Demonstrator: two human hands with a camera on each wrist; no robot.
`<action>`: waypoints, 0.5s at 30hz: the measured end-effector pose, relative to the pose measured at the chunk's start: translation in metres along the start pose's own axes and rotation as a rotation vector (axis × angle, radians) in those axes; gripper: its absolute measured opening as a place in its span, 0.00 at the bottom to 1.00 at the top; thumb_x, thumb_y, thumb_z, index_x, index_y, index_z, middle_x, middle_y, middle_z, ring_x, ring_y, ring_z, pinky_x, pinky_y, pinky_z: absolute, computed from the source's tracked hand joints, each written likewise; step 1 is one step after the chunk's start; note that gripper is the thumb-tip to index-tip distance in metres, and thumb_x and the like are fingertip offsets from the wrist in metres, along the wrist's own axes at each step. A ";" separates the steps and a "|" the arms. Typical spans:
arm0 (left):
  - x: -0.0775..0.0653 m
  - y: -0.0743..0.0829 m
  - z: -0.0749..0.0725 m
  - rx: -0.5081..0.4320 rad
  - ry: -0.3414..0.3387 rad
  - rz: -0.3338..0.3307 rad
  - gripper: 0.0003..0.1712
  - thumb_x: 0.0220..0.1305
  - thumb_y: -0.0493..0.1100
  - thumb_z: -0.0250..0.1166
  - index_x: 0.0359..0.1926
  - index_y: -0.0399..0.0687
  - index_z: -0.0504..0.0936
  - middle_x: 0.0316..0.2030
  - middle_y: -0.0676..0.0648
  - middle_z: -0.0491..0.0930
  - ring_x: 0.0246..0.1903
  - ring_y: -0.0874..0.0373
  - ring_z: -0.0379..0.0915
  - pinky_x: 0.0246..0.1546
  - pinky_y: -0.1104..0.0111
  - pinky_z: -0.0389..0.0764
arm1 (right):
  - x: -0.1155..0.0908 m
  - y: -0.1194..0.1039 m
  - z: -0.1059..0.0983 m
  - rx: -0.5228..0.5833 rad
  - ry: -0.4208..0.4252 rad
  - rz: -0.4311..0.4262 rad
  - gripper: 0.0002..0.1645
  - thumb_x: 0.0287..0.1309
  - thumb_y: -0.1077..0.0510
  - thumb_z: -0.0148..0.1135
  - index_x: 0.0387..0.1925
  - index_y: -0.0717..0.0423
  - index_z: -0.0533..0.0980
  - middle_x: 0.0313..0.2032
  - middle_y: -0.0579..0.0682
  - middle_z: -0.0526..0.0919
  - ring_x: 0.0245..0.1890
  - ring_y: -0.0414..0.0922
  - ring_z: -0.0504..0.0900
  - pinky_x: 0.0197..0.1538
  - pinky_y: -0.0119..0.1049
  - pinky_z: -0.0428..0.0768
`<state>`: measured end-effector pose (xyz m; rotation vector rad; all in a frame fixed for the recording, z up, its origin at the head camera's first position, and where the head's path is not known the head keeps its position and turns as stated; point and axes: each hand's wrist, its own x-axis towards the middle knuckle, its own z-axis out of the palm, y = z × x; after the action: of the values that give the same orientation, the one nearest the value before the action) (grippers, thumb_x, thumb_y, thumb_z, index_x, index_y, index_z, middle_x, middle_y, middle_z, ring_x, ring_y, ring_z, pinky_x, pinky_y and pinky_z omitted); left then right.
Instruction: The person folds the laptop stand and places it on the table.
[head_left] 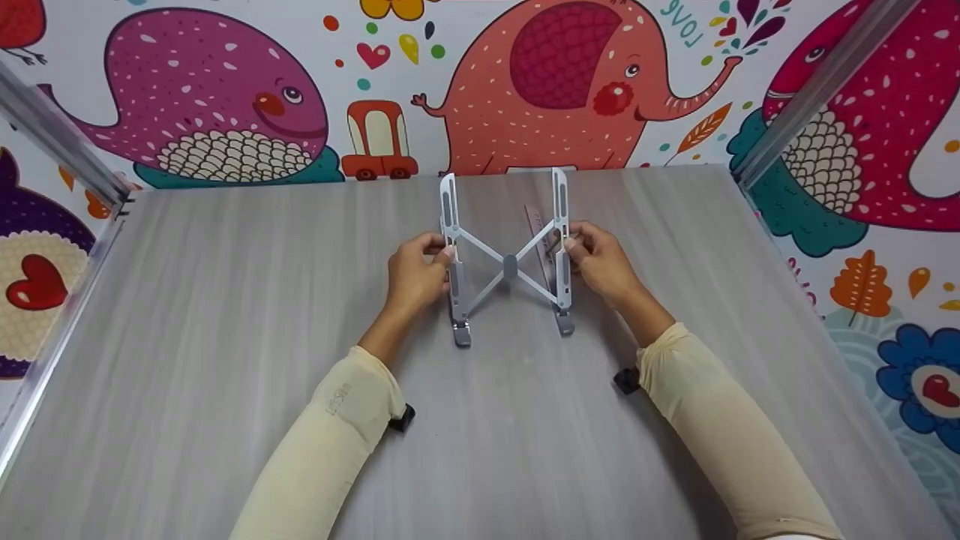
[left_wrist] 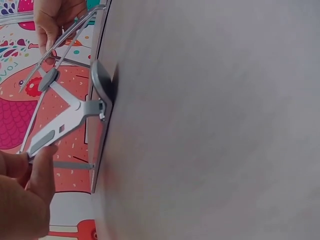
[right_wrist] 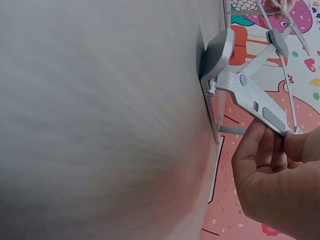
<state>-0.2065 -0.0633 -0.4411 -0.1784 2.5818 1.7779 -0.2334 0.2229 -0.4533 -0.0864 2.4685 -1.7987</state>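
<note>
While pinching stand (head_left: pixel 510 265) by its sides with left hand (head_left: pixel 418 274) and right hand (head_left: pixel 602 262) | unfolded on table (head_left: pixel 225 337), toward far edge | hemmed by cartoon wall (head_left: pixel 341 45) behind, posts (head_left: pixel 819 91) at corners

We see a pale yellow left sleeve (head_left: pixel 319 450) with 1 faint dark marking (head_left: pixel 339 399), a matching right sleeve (head_left: pixel 735 442), and 2 small black blocks (head_left: pixel 403 418) at the cuffs (head_left: pixel 381 371).

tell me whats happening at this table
Someone's left hand and right hand are holding a folding stand on the table, one at each side. The stand is opened out, with its side arms tilted up and crossed bars spread between them.
</note>
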 end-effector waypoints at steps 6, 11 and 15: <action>-0.001 -0.001 -0.001 -0.011 -0.010 -0.006 0.08 0.72 0.39 0.63 0.48 0.45 0.85 0.45 0.45 0.82 0.30 0.57 0.78 0.28 0.69 0.85 | 0.001 0.005 0.000 0.088 -0.027 0.024 0.16 0.75 0.63 0.52 0.59 0.68 0.73 0.31 0.50 0.73 0.28 0.45 0.75 0.31 0.37 0.80; -0.001 0.001 0.000 -0.004 -0.010 0.003 0.09 0.72 0.39 0.63 0.49 0.45 0.85 0.45 0.45 0.82 0.31 0.56 0.78 0.29 0.68 0.85 | 0.001 0.006 0.001 0.143 -0.054 0.046 0.18 0.76 0.62 0.51 0.60 0.69 0.71 0.32 0.49 0.73 0.27 0.43 0.74 0.28 0.35 0.75; -0.001 0.002 0.000 0.012 0.005 0.019 0.09 0.71 0.40 0.64 0.49 0.46 0.85 0.44 0.45 0.83 0.32 0.56 0.79 0.29 0.68 0.86 | 0.002 0.005 0.001 0.118 -0.060 0.031 0.16 0.76 0.61 0.51 0.59 0.66 0.73 0.33 0.50 0.73 0.29 0.44 0.74 0.29 0.37 0.76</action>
<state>-0.2055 -0.0629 -0.4390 -0.1592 2.6056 1.7697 -0.2351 0.2234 -0.4581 -0.0925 2.3047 -1.8954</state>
